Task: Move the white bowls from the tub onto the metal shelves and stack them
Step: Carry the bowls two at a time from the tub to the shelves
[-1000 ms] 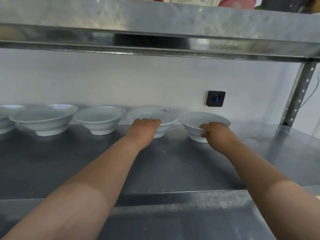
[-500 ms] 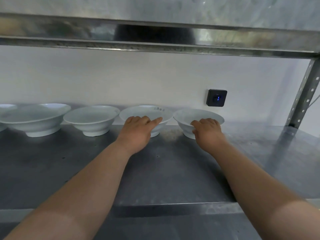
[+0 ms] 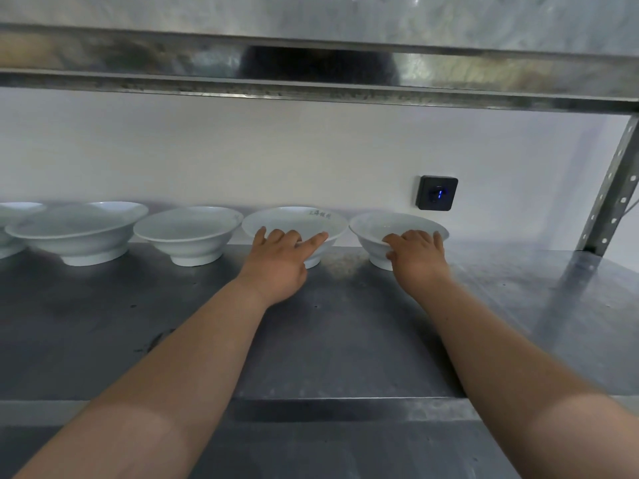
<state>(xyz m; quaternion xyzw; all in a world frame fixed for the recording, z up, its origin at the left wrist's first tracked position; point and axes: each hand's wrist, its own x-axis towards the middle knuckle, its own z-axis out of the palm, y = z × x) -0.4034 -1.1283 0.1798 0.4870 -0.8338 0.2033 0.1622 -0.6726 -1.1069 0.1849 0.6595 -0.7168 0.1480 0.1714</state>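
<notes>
We look down from head height into a metal shelf [image 3: 345, 340], dull grey and scuffed, with a second metal shelf [image 3: 311, 63] close overhead and a white wall [image 3: 311, 150] behind. Along the back edge, by the wall, we see a row of white bowls, all upright, each with a wide flaring rim and a small round foot. None is stacked on another as far as we can tell. At the far left a bowl [image 3: 14, 216] is cut off by the frame; next to it stands a larger bowl [image 3: 76, 233], then a smaller bowl [image 3: 186, 233] just beside it. The fourth bowl [image 3: 294, 219] carries small grey printed characters inside its far rim, too small for us to read. The left hand [image 3: 276, 261] rests against its near side, released, fingers spread and fairly straight, the tips touching the rim. The last bowl [image 3: 370, 229] stands just to the right, close to its neighbour. The right hand [image 3: 416, 257] lies against its near wall, fingers relaxed with their tips at the rim, not clasping it. Both bare forearms reach in from the bottom of the frame. On the wall above the last bowl is a small black box [image 3: 437, 192] with a blue light. A perforated metal upright [image 3: 612, 188] stands at the right.
</notes>
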